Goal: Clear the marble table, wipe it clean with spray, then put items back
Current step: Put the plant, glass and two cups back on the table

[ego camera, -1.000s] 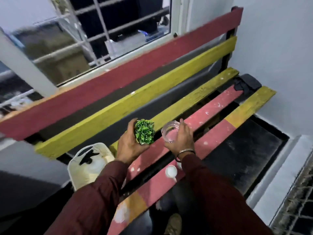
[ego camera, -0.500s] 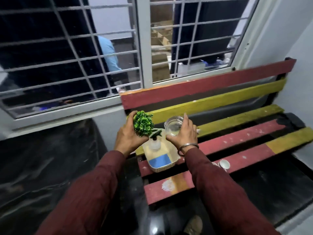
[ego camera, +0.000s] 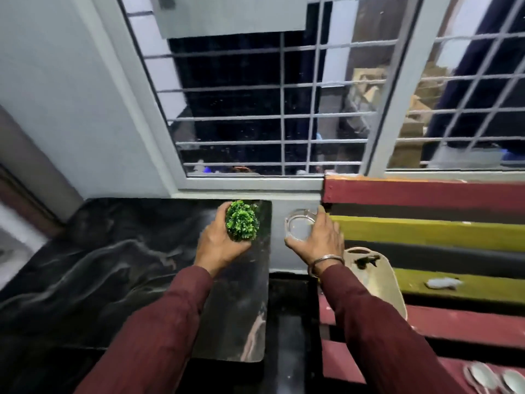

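Note:
The black marble table (ego camera: 113, 274) with pale veins fills the lower left, under the window. My left hand (ego camera: 218, 245) grips a small green artificial plant (ego camera: 242, 220) above the table's right end. My right hand (ego camera: 321, 243), with a metal bangle at the wrist, holds a clear glass dish (ego camera: 298, 226) in the gap between the table and the bench. A cream tray (ego camera: 377, 280) lies on the bench behind my right forearm, with something dark on it that I cannot make out.
A slatted bench (ego camera: 440, 234) painted red and yellow stands at the right, close to the table. Small white bits (ego camera: 443, 283) lie on a yellow slat, and pale round pieces (ego camera: 494, 379) sit at the bottom right. A barred window (ego camera: 270, 109) spans the wall behind.
My view has swung left from the bench to the marble table. Both hands carried the plant and the glass dish left; the plant now hangs over the table's right end.

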A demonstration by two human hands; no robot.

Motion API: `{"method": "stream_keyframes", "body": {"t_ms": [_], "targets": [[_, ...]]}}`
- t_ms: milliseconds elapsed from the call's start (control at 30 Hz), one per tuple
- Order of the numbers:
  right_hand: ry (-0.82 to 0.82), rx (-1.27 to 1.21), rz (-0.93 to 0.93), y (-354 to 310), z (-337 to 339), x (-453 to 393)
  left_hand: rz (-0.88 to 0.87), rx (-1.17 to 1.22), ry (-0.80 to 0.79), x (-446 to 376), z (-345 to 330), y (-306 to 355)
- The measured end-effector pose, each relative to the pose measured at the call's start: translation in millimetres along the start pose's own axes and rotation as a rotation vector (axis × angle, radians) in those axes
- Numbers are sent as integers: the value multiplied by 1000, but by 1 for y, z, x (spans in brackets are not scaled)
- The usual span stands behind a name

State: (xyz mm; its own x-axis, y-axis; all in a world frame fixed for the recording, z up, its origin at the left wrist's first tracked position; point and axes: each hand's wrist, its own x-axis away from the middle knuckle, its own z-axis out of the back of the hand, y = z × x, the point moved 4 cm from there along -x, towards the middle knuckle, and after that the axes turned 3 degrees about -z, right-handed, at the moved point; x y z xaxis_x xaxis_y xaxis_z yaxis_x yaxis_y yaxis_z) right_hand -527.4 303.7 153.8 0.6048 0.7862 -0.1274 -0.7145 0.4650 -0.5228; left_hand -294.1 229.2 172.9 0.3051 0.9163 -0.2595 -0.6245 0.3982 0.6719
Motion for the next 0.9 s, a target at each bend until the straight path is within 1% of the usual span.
{"method": "stream_keyframes", "body": {"t_ms": [100,233,400,533,633,700,833,900], "targets": [[-71,14,22,-28,-31,-6,105,18,54,-3,18,-36],[-135,19,26,-65,-73,-16,141,51,77,-17,34,-76],[-120,62,-39,-110,-127,-35,209,84,96,-61,41,-142],[-95,84,-113,-144,-172,-47,251,159,111,-106,45,-193],[-105,78,-192,-161,-201,-49,254,171,58,-135,44,-223],[-120,82,-233,-173,-218,-54,225,174,-10,-159,42,-243],[-180,130,-246,-185,-247,-76,139,148,-155,-209,27,-276],[-196,144,-248,-186,-262,-94,117,166,-196,-233,15,-289]]}}
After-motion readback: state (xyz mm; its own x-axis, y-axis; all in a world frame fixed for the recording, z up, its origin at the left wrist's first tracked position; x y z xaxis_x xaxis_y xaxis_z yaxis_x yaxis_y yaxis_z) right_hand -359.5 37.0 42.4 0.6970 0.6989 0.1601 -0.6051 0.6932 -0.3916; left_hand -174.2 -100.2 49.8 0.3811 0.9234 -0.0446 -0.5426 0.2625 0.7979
